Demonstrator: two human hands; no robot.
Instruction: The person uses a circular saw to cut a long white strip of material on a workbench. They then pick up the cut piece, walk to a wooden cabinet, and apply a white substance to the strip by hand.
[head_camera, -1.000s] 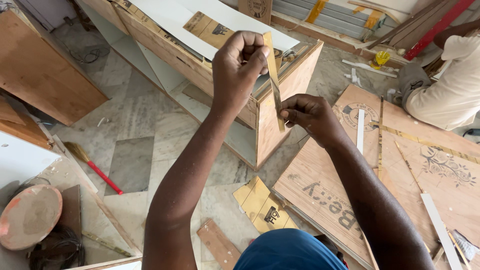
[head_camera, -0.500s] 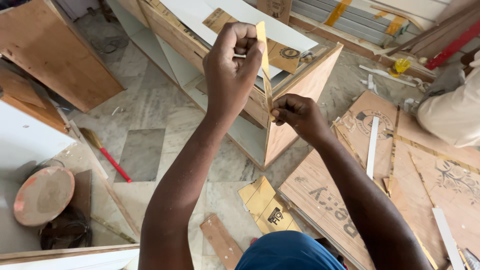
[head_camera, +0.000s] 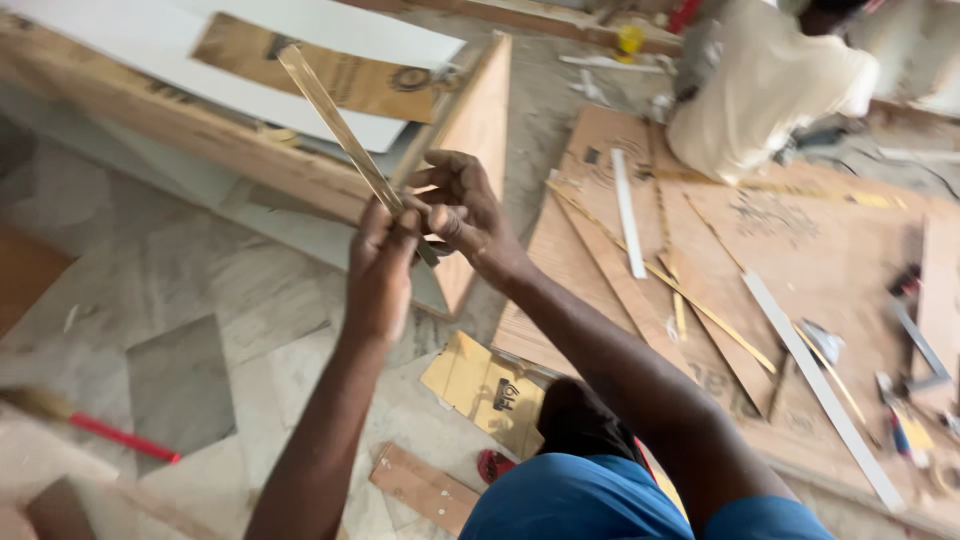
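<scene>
A thin, narrow wooden strip (head_camera: 335, 120) is held up in front of me, slanting from upper left down toward my hands. My left hand (head_camera: 382, 270) grips its lower end from below. My right hand (head_camera: 455, 205) pinches the same end from the right, fingers curled over it. Both hands meet above the corner of a plywood cabinet carcass (head_camera: 470, 130) lying on the marble floor.
A white panel (head_camera: 150, 35) and brown paper lie on the carcass. Plywood sheets (head_camera: 800, 250) with strips and a square cover the floor at right, where another person (head_camera: 760, 85) in a white shirt crouches. A red-handled brush (head_camera: 110, 435) and wood offcuts (head_camera: 425, 485) lie near me.
The strip has tilted from nearly upright to slanting left. My hands have lowered and come together at its lower end. The view has shifted right and down.
</scene>
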